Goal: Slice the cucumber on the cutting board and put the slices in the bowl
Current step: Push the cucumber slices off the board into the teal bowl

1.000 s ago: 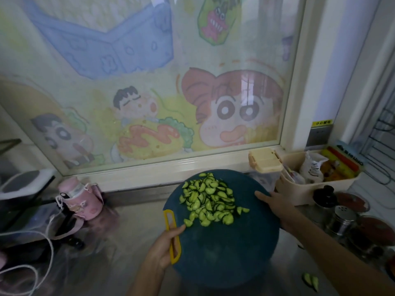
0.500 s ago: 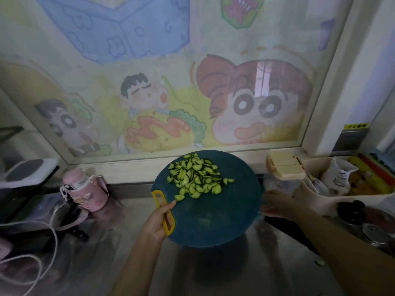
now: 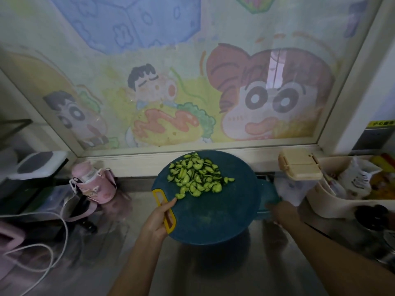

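A round teal cutting board [image 3: 213,221] hangs above the steel counter and casts a shadow beneath it. My left hand [image 3: 156,223] grips its yellow handle [image 3: 163,208]. A heap of green cucumber slices [image 3: 196,176] lies on the board's far half. Just right of the board, a teal bowl [image 3: 269,191] is mostly hidden behind the board's edge. My right hand [image 3: 286,212] is at the bowl's near side; it is blurred, so its grip is unclear.
A pink bottle [image 3: 92,182] and a white cable [image 3: 53,248] lie to the left. A beige lidded box [image 3: 299,167], a cream basket [image 3: 324,197] of packets and dark jars [image 3: 372,216] crowd the right. The window ledge runs behind the board.
My right hand left the board's right edge and moved right to the teal bowl. The left hand kept hold of the handle and raised the board with the slices on it.
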